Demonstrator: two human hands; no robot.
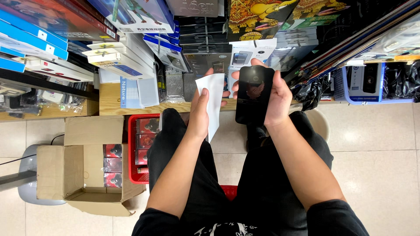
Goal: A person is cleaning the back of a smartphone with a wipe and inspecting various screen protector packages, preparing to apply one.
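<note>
My left hand (pixel 199 114) holds a white paper sleeve (pixel 214 102) upright in front of me. My right hand (pixel 276 99) grips a glossy black rectangular panel (pixel 253 95), like a phone screen protector, by its right edge. The two items sit side by side, almost touching, above my knees in black trousers. I am seated facing a wooden shelf (pixel 109 104).
An open cardboard box (pixel 85 168) with small red-black packs stands at the left on a grey stool (pixel 26 175). A red plastic basket (pixel 135 153) with similar packs lies beside my left leg. Stacked boxed goods fill the shelves ahead; a blue crate (pixel 343 85) is at right.
</note>
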